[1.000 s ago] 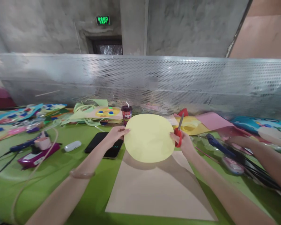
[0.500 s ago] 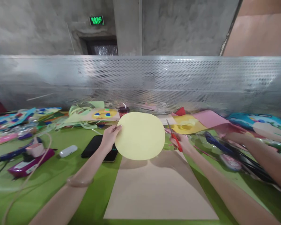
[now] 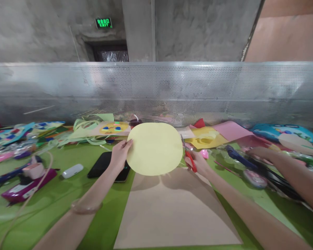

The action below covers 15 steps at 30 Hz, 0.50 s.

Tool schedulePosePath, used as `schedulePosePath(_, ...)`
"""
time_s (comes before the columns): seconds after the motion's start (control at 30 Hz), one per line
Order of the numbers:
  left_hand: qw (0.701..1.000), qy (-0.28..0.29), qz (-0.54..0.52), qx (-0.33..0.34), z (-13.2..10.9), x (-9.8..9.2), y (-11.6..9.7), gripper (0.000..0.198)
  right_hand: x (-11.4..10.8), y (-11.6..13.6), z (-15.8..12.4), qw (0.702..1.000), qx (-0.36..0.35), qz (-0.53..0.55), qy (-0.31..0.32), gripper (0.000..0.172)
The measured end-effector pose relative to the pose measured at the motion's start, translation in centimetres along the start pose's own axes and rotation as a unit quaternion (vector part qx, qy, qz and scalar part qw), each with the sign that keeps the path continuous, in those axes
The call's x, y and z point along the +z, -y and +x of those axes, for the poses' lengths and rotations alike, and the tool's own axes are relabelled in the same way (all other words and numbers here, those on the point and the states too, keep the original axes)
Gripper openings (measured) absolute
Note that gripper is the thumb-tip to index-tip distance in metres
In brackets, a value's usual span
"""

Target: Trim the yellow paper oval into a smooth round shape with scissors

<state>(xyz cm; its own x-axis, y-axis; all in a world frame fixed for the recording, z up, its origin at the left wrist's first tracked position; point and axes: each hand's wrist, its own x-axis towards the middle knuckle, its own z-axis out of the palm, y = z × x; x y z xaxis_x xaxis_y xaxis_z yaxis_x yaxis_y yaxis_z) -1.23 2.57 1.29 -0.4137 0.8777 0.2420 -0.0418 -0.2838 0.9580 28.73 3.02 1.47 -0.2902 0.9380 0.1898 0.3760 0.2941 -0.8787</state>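
Observation:
A rounded pale-yellow paper cutout (image 3: pixel 154 149) is held up in front of me, facing the camera. My left hand (image 3: pixel 121 152) pinches its left edge between thumb and fingers. At its right side my right hand (image 3: pixel 197 162) grips red-handled scissors (image 3: pixel 190 161), whose blades point up close beside the paper's right edge. Whether the blades touch the paper I cannot tell. Under the cutout a large beige sheet (image 3: pixel 177 211) lies flat on the green table (image 3: pixel 99 229).
A black phone (image 3: pixel 100 165), a white oblong device (image 3: pixel 72 171) and a purple power strip (image 3: pixel 28 185) lie left. Another person's hand (image 3: pixel 261 152) reaches in at right, near a dark blue tool (image 3: pixel 237 158). Behind are yellow paper scraps (image 3: pixel 207 137) and a cup (image 3: pixel 135 122).
The scissors in my right hand have moved closer to the paper's right edge and turned more upright. My left hand keeps its pinch. The whole view has shifted slightly.

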Motion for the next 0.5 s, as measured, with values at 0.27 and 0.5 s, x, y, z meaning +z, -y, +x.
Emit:
schedulePosePath(0.27,0.985,-0.056,-0.164,-0.023,0.1,0.2,-0.2,0.021,-1.8,0.8,1.0,0.993,-0.027,-0.068,-0.095,0.016)
schedulePosePath(0.5,0.958,-0.119,-0.250,-0.070,0.9,-0.8,-0.4,0.013,-8.3,2.1,0.7,0.884,0.066,-0.459,-0.065,0.032)
